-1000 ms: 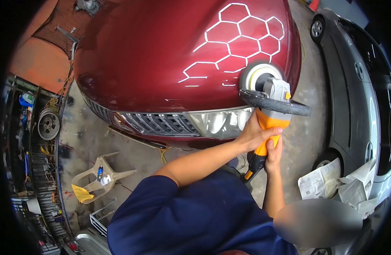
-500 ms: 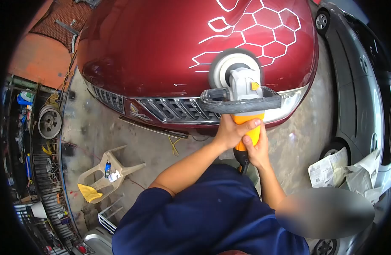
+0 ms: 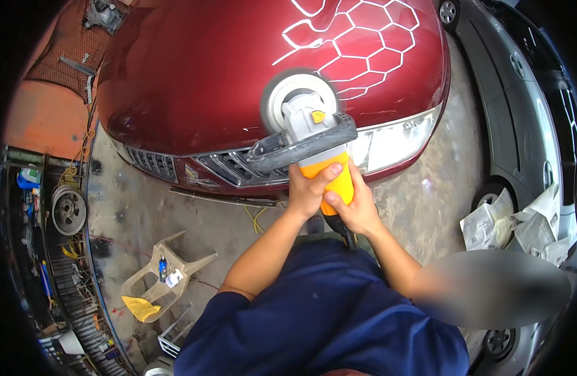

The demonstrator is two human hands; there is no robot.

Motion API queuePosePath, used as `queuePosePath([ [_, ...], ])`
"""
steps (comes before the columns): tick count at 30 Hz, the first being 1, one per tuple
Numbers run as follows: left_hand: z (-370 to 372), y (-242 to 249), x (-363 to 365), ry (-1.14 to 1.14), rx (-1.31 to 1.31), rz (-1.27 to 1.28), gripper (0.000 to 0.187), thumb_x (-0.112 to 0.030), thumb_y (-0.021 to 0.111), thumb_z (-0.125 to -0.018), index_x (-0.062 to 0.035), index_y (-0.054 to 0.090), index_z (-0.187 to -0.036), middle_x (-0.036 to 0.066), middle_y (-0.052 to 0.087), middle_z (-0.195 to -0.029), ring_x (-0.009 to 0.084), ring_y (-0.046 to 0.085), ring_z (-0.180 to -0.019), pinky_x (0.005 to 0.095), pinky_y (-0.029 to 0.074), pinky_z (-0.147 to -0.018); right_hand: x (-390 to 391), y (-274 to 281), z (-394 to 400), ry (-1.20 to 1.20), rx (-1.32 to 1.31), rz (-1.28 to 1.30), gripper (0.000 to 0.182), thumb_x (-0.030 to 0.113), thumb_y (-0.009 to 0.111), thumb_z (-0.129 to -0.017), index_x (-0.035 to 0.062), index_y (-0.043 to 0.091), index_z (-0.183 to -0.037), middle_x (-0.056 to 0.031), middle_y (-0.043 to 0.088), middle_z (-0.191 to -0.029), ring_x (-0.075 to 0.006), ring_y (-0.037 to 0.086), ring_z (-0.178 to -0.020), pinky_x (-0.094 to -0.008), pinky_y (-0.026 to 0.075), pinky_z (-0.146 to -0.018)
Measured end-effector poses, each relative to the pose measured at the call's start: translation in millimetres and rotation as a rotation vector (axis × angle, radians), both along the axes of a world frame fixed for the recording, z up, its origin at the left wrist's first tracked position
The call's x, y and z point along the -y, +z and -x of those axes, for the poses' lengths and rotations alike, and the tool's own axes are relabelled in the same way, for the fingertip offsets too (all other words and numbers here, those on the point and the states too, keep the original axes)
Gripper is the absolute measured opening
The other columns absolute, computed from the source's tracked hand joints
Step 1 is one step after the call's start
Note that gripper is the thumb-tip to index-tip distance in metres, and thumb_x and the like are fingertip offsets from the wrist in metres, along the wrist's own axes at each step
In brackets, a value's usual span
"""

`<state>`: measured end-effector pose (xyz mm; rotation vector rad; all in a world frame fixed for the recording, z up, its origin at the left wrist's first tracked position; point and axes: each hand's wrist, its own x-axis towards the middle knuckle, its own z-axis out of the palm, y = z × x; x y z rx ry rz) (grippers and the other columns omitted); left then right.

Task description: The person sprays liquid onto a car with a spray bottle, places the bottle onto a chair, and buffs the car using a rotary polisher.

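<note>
Both of my hands grip a yellow and grey power polisher (image 3: 343,183) over the front of a dark red car hood (image 3: 194,75). My left hand (image 3: 306,193) wraps the left side of its yellow body, and my right hand (image 3: 356,210) wraps the right side, further back, near the cord end. The round polishing pad (image 3: 277,103) is on the hood's front part, left of the headlight; its dark outer edge looks blurred. A thick black loop handle (image 3: 301,149) crosses the polisher's head, with neither hand on it.
White hexagon-shaped reflections cross the hood. A beige plastic chair (image 3: 191,266) holds two bottles and a yellow cloth (image 3: 140,308). A grey car (image 3: 520,119) with newspaper sheets (image 3: 489,222) stands at right. Shelving and a wheel rim (image 3: 69,212) line the left. A yellow cord (image 3: 255,219) lies on the floor.
The polisher has moved left across the hood, its head now angled further left. Both hands have kept their grip. The whole view has shifted slightly.
</note>
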<state>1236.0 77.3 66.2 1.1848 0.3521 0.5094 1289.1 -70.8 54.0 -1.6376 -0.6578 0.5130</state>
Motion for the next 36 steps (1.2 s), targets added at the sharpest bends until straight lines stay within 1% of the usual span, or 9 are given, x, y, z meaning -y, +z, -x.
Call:
queuePosePath([
  [4,10,-7,-6,0.063,0.015,0.007,0.041,-0.021,0.085,-0.090,0.0005,0.072,-0.122,0.009,0.076,-0.114,0.0177,0.073,-0.103,0.0350,0.059,-0.093,-10,-7,4,0.032,0.005,-0.024,0.102,0.045,0.084,-0.094,0.0084,0.029,-0.172,-0.0257,0.066,-0.147,-0.0391,0.066,-0.136,-0.0452,0.052,-0.112],
  [14,38,-45,-21,0.132,0.117,0.136,0.060,-0.026,0.082,-0.090,-0.0015,0.062,-0.141,0.010,0.068,-0.134,0.0217,0.066,-0.121,0.0380,0.054,-0.105,-29,-14,12,0.148,0.123,0.035,0.108,0.050,0.087,-0.088,0.0102,0.030,-0.171,-0.0281,0.063,-0.149,-0.0453,0.066,-0.132,-0.0483,0.054,-0.109],
  [19,52,-75,-15,0.140,0.097,0.085,0.065,-0.037,0.074,-0.095,-0.0008,0.057,-0.147,0.012,0.064,-0.141,0.0242,0.064,-0.125,0.0400,0.053,-0.107,-23,-15,8,0.208,0.180,0.116,0.110,0.054,0.087,-0.085,0.0171,0.031,-0.172,-0.0268,0.064,-0.145,-0.0478,0.067,-0.127,-0.0512,0.056,-0.105],
  [21,53,-86,-5,0.101,0.116,0.182,0.066,-0.038,0.075,-0.095,-0.0008,0.057,-0.147,0.012,0.063,-0.141,0.0248,0.064,-0.124,0.0403,0.053,-0.106,-16,-17,3,0.217,0.240,0.126,0.110,0.055,0.087,-0.085,0.0177,0.032,-0.172,-0.0249,0.066,-0.142,-0.0483,0.068,-0.124,-0.0517,0.057,-0.103],
  [23,48,-112,3,0.057,0.146,0.239,0.064,-0.038,0.075,-0.095,-0.0009,0.060,-0.144,0.012,0.065,-0.139,0.0250,0.065,-0.123,0.0402,0.053,-0.107,-2,-18,-5,0.222,0.239,0.143,0.109,0.055,0.087,-0.085,0.0176,0.032,-0.171,-0.0244,0.066,-0.142,-0.0481,0.068,-0.123,-0.0515,0.057,-0.103],
  [27,27,-120,40,0.090,0.016,0.088,0.060,-0.039,0.079,-0.092,-0.0020,0.066,-0.137,0.009,0.069,-0.133,0.0229,0.066,-0.122,0.0391,0.052,-0.108,33,-30,-28,0.175,0.260,0.073,0.109,0.049,0.091,-0.083,0.0114,0.036,-0.169,-0.0242,0.064,-0.147,-0.0461,0.066,-0.130,-0.0491,0.056,-0.106],
  [30,-5,-80,71,-0.009,-0.017,-0.044,0.048,-0.031,0.078,-0.095,-0.0026,0.069,-0.133,0.009,0.072,-0.129,0.0218,0.067,-0.118,0.0394,0.053,-0.106,68,-39,-48,0.108,0.218,0.062,0.106,0.043,0.092,-0.083,0.0048,0.039,-0.166,-0.0240,0.062,-0.151,-0.0408,0.066,-0.135,-0.0462,0.055,-0.109],
  [33,-46,-80,105,-0.157,-0.069,-0.119,0.040,-0.025,0.076,-0.100,-0.0029,0.071,-0.133,0.009,0.074,-0.127,0.0213,0.069,-0.118,0.0386,0.054,-0.106,111,-56,-73,0.041,0.120,0.025,0.100,0.043,0.090,-0.086,0.0014,0.042,-0.163,-0.0234,0.064,-0.149,-0.0372,0.067,-0.134,-0.0449,0.054,-0.109],
  [36,-95,-61,146,-0.179,0.010,-0.044,0.044,-0.026,0.087,-0.093,-0.0017,0.071,-0.126,0.010,0.074,-0.125,0.0210,0.069,-0.116,0.0381,0.055,-0.104,157,-74,-104,-0.031,0.027,-0.028,0.092,0.046,0.086,-0.090,-0.0015,0.046,-0.158,-0.0215,0.066,-0.143,-0.0330,0.068,-0.130,-0.0429,0.053,-0.108],
])
